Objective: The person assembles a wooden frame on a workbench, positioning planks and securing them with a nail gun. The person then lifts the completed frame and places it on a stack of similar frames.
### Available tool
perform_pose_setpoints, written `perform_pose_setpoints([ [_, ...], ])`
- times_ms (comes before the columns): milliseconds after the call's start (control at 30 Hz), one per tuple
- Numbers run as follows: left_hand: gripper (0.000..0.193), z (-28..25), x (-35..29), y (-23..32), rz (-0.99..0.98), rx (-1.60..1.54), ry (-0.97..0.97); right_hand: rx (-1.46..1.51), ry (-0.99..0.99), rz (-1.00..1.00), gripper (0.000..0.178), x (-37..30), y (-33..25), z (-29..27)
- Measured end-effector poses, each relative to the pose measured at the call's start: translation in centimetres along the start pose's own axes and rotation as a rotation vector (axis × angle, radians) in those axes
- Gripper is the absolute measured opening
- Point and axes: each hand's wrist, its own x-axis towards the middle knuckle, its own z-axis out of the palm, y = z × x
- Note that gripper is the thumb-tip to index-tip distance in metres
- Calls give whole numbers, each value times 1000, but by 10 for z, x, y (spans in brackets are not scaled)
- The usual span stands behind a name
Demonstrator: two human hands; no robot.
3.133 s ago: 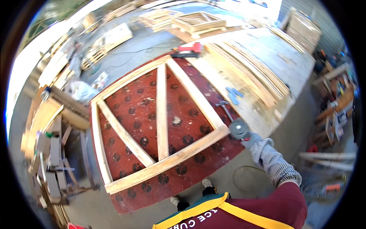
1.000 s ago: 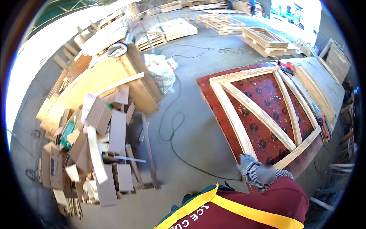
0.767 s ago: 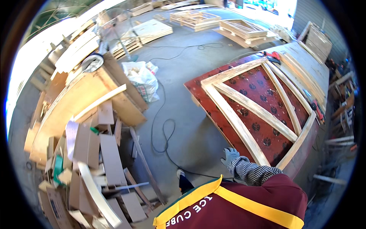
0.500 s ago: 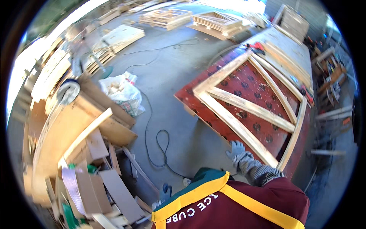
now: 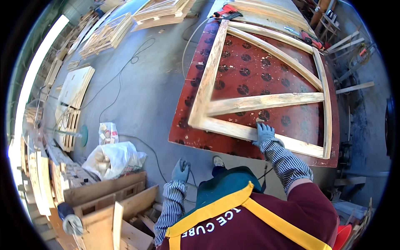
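A wooden frame (image 5: pixel 239 130) with bare light boards and two inner braces lies on a red-brown panel-topped table (image 5: pixel 246 78). My right hand (image 5: pixel 264 134), in a grey-blue glove, is closed over the frame's near board; its fingertips reach across the top and the thumb side is partly hidden. My left hand (image 5: pixel 181 171), gloved alike, hangs over the floor left of the table's near edge. Its fingers are loosely bent and apart, with nothing visible in them.
A red nail gun (image 5: pixel 225 11) lies at the table's far left, and another red tool (image 5: pixel 312 41) lies at its right edge. A white sack (image 5: pixel 114 158) of wood pieces stands left, near wooden offcut bins (image 5: pixel 108 187). A dark cable (image 5: pixel 146 146) crosses the floor.
My view has swung right, closer to the table. The right hand has gone from beside the table edge onto the frame's near board. My left hand shows more fully.
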Motion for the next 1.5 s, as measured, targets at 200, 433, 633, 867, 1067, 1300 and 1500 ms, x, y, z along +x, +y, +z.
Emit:
perform_pose_setpoints([
  [200,55,15,175,26,392,48,19,-30,-161,-28,94,18,10,10],
  [433,49,26,245,61,214,35,-57,-4,-96,-55,88,21,1,7],
  [633,37,34,280,22,283,-56,-93,116,-11,0,76,6,10,-9],
  [867,43,40,289,15,184,-132,-196,340,18,111,75,-1,62,1],
  [1067,40,9,267,22,155,-17,-107,287,386,-159,70,51,25,-7],
  [1300,53,11,235,76,38,-216,-134,187,245,-544,71,176,-70,-38],
  [1500,60,16,227,78,62,-149,-107,201,76,-573,69,194,-66,-24],
])
